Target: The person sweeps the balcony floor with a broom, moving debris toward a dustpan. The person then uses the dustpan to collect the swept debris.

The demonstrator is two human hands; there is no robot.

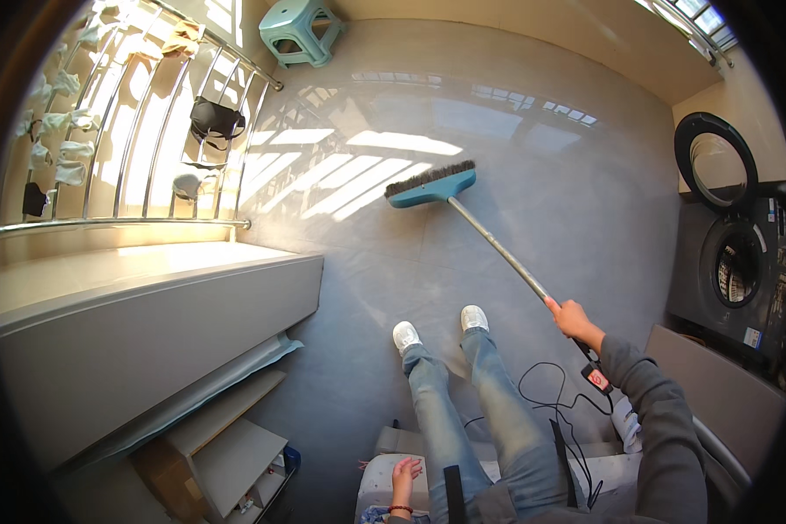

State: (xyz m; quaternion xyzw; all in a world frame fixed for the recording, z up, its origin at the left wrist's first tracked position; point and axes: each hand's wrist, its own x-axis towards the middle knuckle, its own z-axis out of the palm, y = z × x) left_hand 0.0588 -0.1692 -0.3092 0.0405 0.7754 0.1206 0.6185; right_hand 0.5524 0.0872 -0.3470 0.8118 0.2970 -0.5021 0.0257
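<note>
My right hand (573,319) grips the metal handle of a broom (432,185) near its upper end. The broom's wide blue head, with dark bristles, lies out on the grey tiled floor (563,196) beyond my feet, at the edge of a sunlit patch. Beside my left thigh, my left hand (406,470) hangs with fingers apart and nothing in it. A red bead bracelet (400,509) circles that wrist. Just below my right wrist hangs a small black device (597,378) with a lit display and a black cable.
A front-loading washing machine (727,275) stands at the right, its round door raised. At the far left, socks and other laundry hang on a metal railing (145,157). A light green plastic stool (301,33) stands by the far wall. An open-shelved cabinet (236,452) is at lower left.
</note>
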